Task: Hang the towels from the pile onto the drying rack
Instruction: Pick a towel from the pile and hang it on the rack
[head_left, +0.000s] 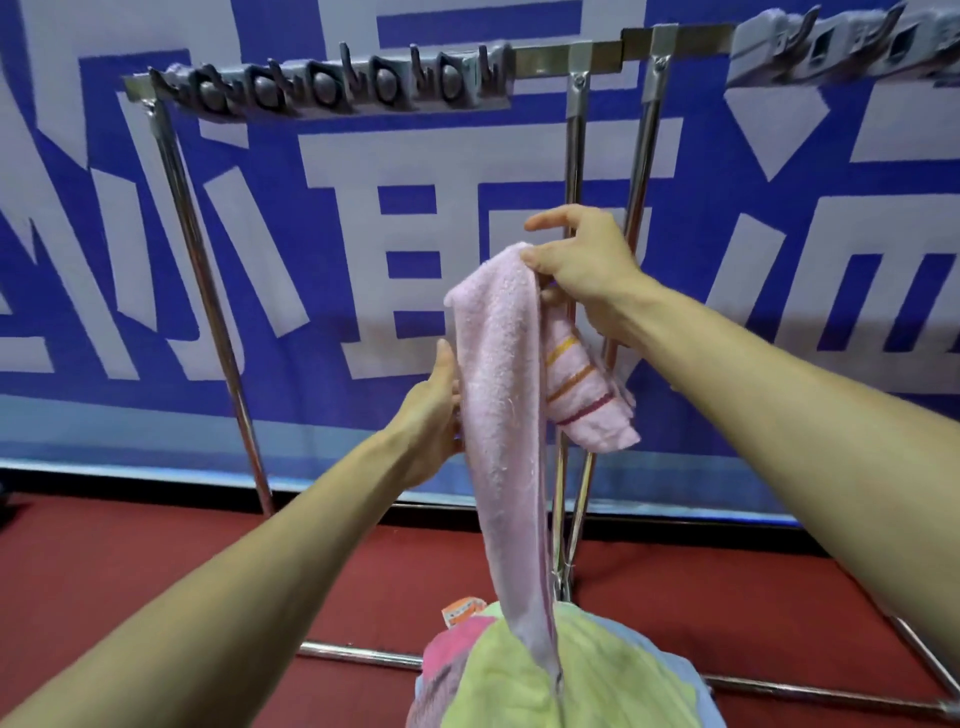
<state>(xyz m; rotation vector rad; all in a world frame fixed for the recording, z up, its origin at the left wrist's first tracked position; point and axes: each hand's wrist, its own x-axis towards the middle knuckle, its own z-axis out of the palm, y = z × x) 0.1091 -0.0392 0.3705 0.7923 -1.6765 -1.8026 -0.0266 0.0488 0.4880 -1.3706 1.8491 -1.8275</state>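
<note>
A pale pink towel (498, 395) with orange and red stripes at one end hangs in the air in front of the steel drying rack (574, 171). My right hand (582, 260) pinches the towel's top fold, thumb and forefinger stretched out. My left hand (431, 415) grips the towel's left edge lower down, its fingers hidden behind the cloth. The towel's lower end trails down to the pile of towels (545, 675), yellow-green, pink and light blue, at the bottom of the view. The rack's top bar carries rows of grey clips (337, 83).
A blue and white banner (363, 218) covers the wall behind the rack. The floor (156, 561) is dark red. The rack's base bars (353, 652) run along the floor beside the pile, and a second upright (208, 291) stands at the left.
</note>
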